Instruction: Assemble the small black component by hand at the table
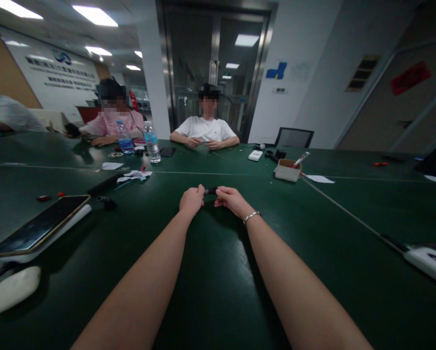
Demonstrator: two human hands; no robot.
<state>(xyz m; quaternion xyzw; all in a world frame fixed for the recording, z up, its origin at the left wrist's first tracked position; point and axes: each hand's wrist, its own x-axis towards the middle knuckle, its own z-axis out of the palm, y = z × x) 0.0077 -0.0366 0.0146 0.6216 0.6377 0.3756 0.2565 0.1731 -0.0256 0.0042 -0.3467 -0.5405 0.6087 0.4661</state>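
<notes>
Out in front of me, both hands meet at a short black cylindrical object (211, 191), held level just above the green table (218, 272). My left hand (192, 200) pinches its greyish left end. At the black right end, the thumb and fingers of my right hand (233, 200) are closed on it. A silver bracelet circles my right wrist. Fingers cover both ends, and the object is too small to name its kind.
A phone (39, 226) on a white stand and a pale rounded object (15, 290) lie left. Water bottles (152, 143) and crumpled paper (135, 176) are farther back. A small box (288, 170) stands right of centre. People sit across the table; a white device (431, 262) lies far right.
</notes>
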